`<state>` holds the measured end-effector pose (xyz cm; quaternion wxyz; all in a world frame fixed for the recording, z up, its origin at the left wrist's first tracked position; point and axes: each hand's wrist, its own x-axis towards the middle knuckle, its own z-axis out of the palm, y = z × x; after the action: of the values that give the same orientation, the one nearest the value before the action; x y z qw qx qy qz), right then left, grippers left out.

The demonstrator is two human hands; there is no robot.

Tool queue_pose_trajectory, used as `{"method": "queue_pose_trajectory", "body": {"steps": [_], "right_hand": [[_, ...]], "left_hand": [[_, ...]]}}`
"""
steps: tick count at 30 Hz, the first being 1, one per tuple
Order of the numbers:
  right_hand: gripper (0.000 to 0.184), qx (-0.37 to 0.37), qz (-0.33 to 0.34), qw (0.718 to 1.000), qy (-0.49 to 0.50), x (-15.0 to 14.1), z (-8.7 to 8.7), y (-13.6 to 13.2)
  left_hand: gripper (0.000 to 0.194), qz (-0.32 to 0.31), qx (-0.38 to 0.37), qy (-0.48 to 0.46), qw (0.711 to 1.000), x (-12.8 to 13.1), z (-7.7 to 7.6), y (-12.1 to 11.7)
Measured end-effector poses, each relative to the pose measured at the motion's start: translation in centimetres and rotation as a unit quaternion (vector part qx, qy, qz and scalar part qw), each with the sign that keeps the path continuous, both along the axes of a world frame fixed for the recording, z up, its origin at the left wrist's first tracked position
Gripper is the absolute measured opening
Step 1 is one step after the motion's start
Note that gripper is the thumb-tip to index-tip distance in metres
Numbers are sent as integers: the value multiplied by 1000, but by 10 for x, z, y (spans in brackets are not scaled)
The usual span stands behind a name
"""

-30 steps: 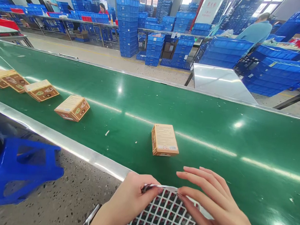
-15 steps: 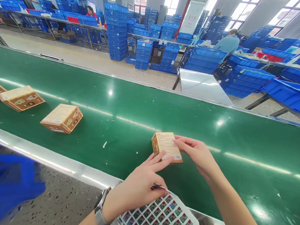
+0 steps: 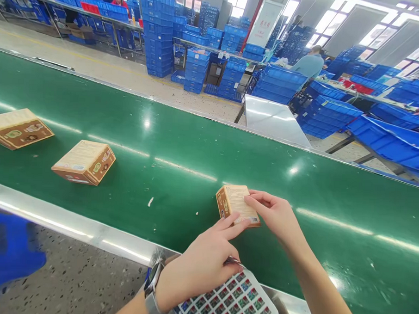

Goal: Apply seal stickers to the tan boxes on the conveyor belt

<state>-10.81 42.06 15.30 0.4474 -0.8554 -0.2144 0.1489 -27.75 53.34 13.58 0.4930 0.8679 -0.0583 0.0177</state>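
Note:
A small tan and brown cardboard box (image 3: 237, 200) rests on the green conveyor belt, its printed face with a barcode turned up. My right hand (image 3: 271, 208) grips the box's right side between thumb and fingers. Two stretched fingers of my left hand (image 3: 208, 256) lie on the box's near edge. Under that palm, the left thumb pinches the upper edge of a white sheet with a grid of small dark squares (image 3: 236, 299); the hand covers part of it. A watch (image 3: 152, 284) is on the left wrist.
To the left, two similar boxes, a tilted-looking one (image 3: 86, 161) and another (image 3: 19, 128), sit on the green belt (image 3: 154, 140). A metal rail (image 3: 71, 222) edges the belt nearby. Beyond stand a metal table (image 3: 270, 115), stacked blue crates (image 3: 155, 34) and seated people.
The view has tilted and shifted slightly, so the background sits differently. Both hands stay on the box with little change. The other boxes appear slightly further left.

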Motion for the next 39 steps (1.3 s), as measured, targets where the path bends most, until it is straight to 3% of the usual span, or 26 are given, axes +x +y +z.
{"method": "queue_pose_trajectory", "body": {"steps": [9,16,23,28,33,39], "right_hand": [[35,-82,-30,976,-202,-20,-2,-7],[48,-134,-101,933,-319,-6,-15,-24],[50,-71,-139,948,-277,1,-16,-39],[44,-15,-116,974,-194,12,-13,-53],[42,-28,-66,993,-93,32,-16,-65],[43,-46,-58,994,-82,41,-14,-76]], "left_hand": [[12,-14,30,-13,999,12,-5,-13],[15,-26,27,-32,999,22,-11,-21],[16,-46,27,-43,998,32,-12,-29],[18,-57,29,-48,997,38,-9,-34],[18,-69,73,-46,994,46,-2,-42],[19,-102,102,-26,989,55,8,-50]]}}
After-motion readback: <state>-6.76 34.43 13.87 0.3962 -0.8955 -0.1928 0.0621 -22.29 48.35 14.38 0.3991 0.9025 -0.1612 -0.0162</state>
